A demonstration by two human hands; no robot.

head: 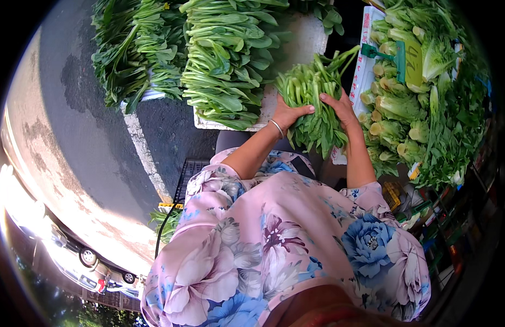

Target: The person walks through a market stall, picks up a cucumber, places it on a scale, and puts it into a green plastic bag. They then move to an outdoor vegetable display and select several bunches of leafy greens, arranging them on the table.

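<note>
Between my two hands is a thick bundle of leafy green stalks, its cut stems pointing away from me and its leaves hanging towards my lap. My left hand grips its left side, thumb laid across the front. On the right side my right hand clasps the same bundle, thumb on the stems. Beneath and to the left lies a white foam board, partly covered by a long stacked row of leafy greens. The fingers behind the bundle are mostly hidden.
A white foam box of stem lettuce stands at the right, with a green clip holding a yellow sign that bears writing. More greens are heaped at the far left. Behind my left side is a black plastic crate; a car stands across the road.
</note>
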